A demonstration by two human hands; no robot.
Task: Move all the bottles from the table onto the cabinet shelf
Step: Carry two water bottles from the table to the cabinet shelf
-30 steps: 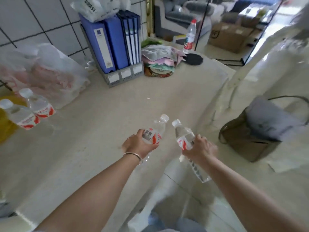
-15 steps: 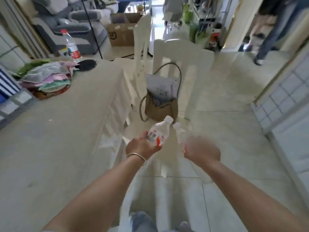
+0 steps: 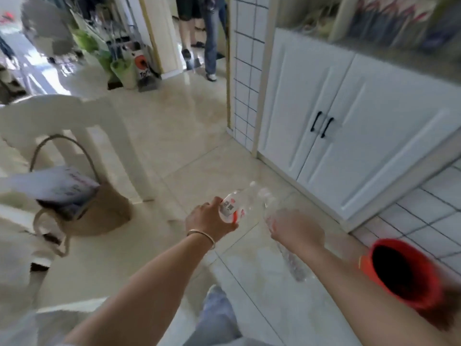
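My left hand (image 3: 208, 221) grips a clear water bottle (image 3: 235, 206) with a red and white label, its white cap pointing up and right. Close beside it, my right hand (image 3: 296, 227) grips a second clear bottle (image 3: 291, 260), blurred, with its cap near the first bottle's cap and its base hanging below my wrist. Both bottles are held over the tiled floor. A white cabinet (image 3: 354, 136) with two shut doors and black handles stands ahead on the right, with a blurred shelf (image 3: 389, 26) of things above its top. The table is out of view.
A white chair (image 3: 82, 126) with a brown bag (image 3: 97, 213) on its seat stands at the left. A red bucket (image 3: 406, 273) sits on the floor at the right, under my right forearm. Two people's legs (image 3: 202, 33) show in the far doorway.
The view has swung right, away from the table and past the chair to the white cabinet. Both hands keep hold of their bottles and stay side by side.
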